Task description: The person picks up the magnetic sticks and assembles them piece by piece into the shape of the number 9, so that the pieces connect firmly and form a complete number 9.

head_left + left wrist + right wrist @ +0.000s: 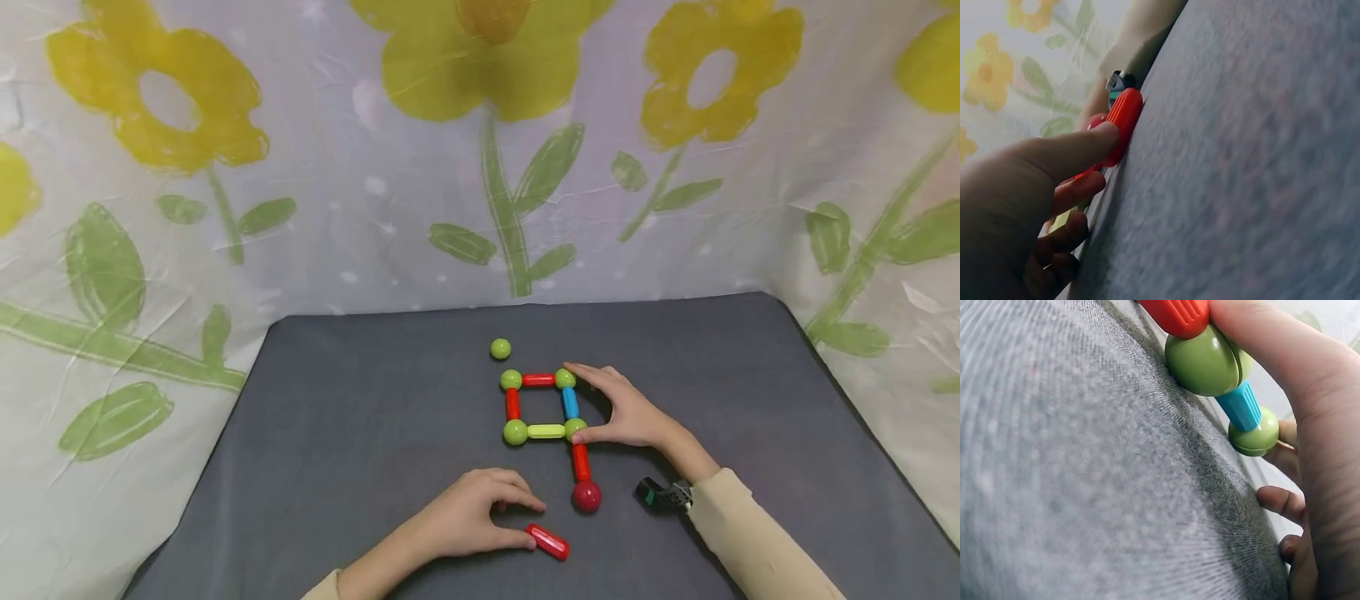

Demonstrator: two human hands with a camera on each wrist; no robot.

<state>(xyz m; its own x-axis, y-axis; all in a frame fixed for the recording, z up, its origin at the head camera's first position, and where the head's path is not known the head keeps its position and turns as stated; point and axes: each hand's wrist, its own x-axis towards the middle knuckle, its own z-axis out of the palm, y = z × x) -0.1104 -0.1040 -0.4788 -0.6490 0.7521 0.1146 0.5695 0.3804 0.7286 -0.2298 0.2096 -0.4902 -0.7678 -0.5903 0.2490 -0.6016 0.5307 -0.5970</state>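
On the grey cloth lies a square of magnetic building rods and balls: green balls (515, 432) at the corners, joined by red rods (538, 380), a blue rod (571, 403) and a yellow-green rod (546, 431). From its near right corner another red rod (581, 462) leads to a red ball (587, 497). My right hand (630, 415) spans the blue side, thumb at the near ball and index fingertip at the far ball (1254, 432). My left hand (472, 515) touches a loose red rod (548, 542) with its thumb; its other fingers stay apart from the rod.
A loose green ball (500, 348) lies behind the square. The grey table (360, 392) ends at a flowered curtain (337, 208) at the back and sides. A dark wrist strap (663, 495) sits by the right sleeve.
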